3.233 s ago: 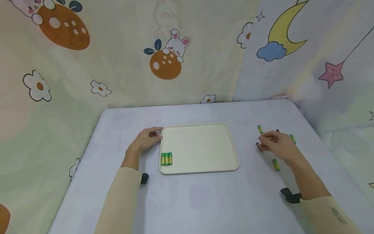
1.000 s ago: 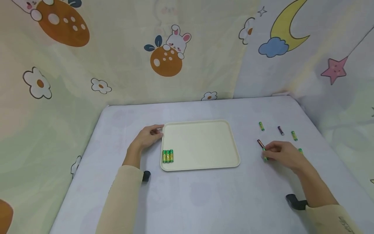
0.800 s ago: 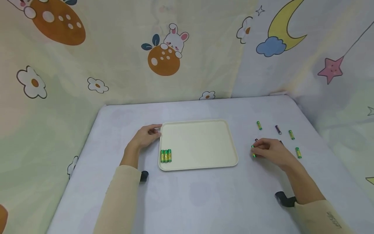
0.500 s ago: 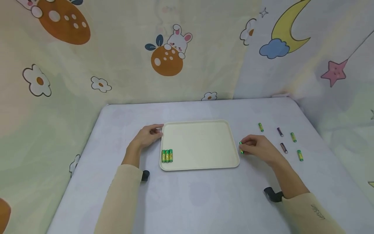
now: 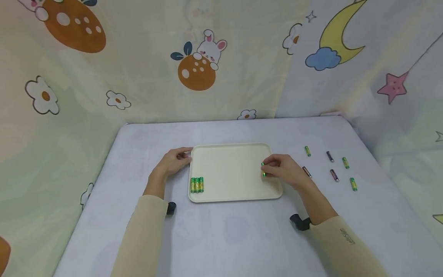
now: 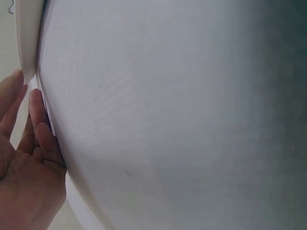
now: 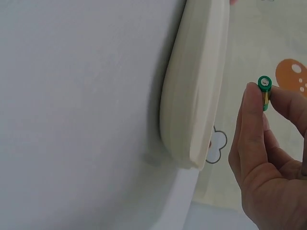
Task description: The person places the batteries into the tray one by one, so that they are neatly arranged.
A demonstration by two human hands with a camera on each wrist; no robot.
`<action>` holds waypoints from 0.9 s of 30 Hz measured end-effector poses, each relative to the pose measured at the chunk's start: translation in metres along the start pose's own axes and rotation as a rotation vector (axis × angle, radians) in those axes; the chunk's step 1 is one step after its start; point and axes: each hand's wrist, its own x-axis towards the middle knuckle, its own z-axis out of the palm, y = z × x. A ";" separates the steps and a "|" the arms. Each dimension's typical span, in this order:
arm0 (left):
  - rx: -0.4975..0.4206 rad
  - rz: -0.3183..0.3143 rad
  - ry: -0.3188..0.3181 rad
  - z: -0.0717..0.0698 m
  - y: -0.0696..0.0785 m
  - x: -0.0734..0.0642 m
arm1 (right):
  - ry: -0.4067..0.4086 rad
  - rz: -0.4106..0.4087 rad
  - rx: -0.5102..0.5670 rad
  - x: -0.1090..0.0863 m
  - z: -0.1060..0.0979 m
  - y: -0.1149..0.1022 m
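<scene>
My right hand (image 5: 286, 169) pinches a green-and-gold battery (image 5: 263, 169) between thumb and fingertips, over the right part of a cream tray (image 5: 230, 167). In the right wrist view the held battery (image 7: 265, 92) shows its end toward the camera, higher than the tray's rim (image 7: 194, 91). My left hand (image 5: 173, 161) rests at the tray's left side, its extended index finger and thumb touching the edge. The left wrist view has those fingertips right at the tray's outer wall (image 6: 29, 40). Three green batteries (image 5: 197, 185) lie side by side in the tray's near left corner.
Loose on the table (image 5: 235, 234), right of the tray, lie green batteries, one at the back (image 5: 307, 151) and others farther right (image 5: 353, 184), (image 5: 345, 162). Dark brown batteries (image 5: 334, 175) lie among them, one (image 5: 307, 172) close to my right forearm. A printed cloth wall (image 5: 145, 69) stands behind.
My right hand has picked up a green battery from the table and carried it left, over the tray. My left hand has stayed at the tray's edge.
</scene>
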 end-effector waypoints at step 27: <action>0.000 -0.004 -0.003 -0.003 0.002 -0.002 | -0.130 -0.020 0.120 0.037 0.101 -0.043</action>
